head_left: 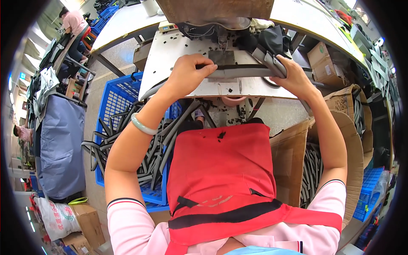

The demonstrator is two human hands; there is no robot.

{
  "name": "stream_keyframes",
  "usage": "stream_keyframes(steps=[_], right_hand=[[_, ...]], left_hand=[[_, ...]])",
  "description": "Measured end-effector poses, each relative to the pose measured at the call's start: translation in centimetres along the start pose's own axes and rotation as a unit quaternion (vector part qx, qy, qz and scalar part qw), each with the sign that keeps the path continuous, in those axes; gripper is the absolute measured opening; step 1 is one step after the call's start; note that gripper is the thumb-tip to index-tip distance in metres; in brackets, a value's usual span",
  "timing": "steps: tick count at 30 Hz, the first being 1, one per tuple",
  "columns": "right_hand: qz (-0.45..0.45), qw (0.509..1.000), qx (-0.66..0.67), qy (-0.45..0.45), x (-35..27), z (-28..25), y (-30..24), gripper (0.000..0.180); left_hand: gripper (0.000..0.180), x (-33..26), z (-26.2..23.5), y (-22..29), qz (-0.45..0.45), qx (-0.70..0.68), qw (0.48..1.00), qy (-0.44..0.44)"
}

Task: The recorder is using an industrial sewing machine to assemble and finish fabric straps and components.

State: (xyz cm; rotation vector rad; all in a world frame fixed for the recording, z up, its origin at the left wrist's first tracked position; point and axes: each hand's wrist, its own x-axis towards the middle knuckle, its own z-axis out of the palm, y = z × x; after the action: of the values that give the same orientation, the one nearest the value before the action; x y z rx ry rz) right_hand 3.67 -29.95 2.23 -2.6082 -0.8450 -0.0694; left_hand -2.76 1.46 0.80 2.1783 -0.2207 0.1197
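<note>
Between my two hands a long grey-and-black padded strip (242, 71) is stretched across the white worktable, in front of the machine head. My left hand (189, 74) pinches it between thumb and fingers, and one end trails off to the left past my wrist. My right hand (293, 76) is closed round the strip's other part, along with a folded grey end (272, 61). Just beyond the strip is the machine's dark metal plate (222, 57), below the needle area (222, 40). The red apron (223, 157) covers my lap.
A blue plastic crate (123, 91) full of similar strips stands left of my legs. To the right, a cardboard box (291, 157) holds more strips. Black fabric (276, 42) lies beside the machine (216, 10). Black scraps dot the worktable (163, 53). Another person (75, 25) sits far left.
</note>
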Motion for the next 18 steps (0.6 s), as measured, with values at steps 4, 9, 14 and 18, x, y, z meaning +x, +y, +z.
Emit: stream_keyframes(steps=[4, 9, 14, 18], right_hand=[[0.008, 0.999, 0.035, 0.025, 1.3, 0.7, 1.6, 0.069], [-0.015, 0.999, 0.015, 0.046, 1.8, 0.7, 1.6, 0.07], [0.031, 0.998, 0.047, 0.019, 2.2, 0.3, 1.1, 0.075], [0.013, 0.998, 0.032, 0.044, 3.9, 1.1, 2.6, 0.073]], left_hand=[[0.03, 1.5, 0.5, -0.5, 0.007, 0.026, 0.999, 0.037], [0.031, 2.4, 0.6, -1.6, 0.0, 0.007, 0.998, 0.055], [0.031, 3.1, 0.3, -2.0, -0.001, -0.013, 0.998, 0.061], [0.03, 5.2, 0.2, -3.2, 0.005, -0.028, 0.998, 0.055]])
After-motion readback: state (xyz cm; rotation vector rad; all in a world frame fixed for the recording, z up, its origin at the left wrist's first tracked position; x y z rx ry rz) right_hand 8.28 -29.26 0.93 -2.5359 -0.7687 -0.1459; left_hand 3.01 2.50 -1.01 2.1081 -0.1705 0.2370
